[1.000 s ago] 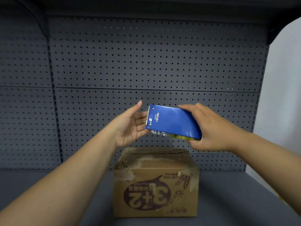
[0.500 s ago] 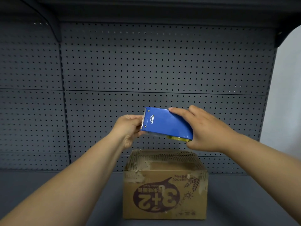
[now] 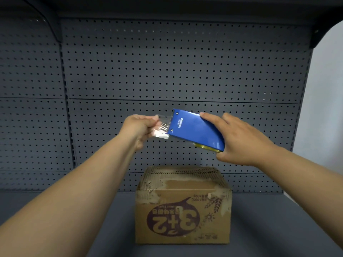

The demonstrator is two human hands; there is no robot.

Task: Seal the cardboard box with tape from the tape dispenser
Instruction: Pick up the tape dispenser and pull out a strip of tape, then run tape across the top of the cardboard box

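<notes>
A blue tape dispenser point(image 3: 196, 129) is held in the air, tilted, well above the cardboard box point(image 3: 182, 206). A short strip of clear tape point(image 3: 161, 127) is drawn out from its toothed left end. The worn brown box is seen closed on the grey shelf, its print upside down.

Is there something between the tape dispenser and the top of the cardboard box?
Nothing visible. The tape dispenser, held by the right hand, is in the air above the cardboard box. The left hand pinches the tape end off to the side.
</notes>
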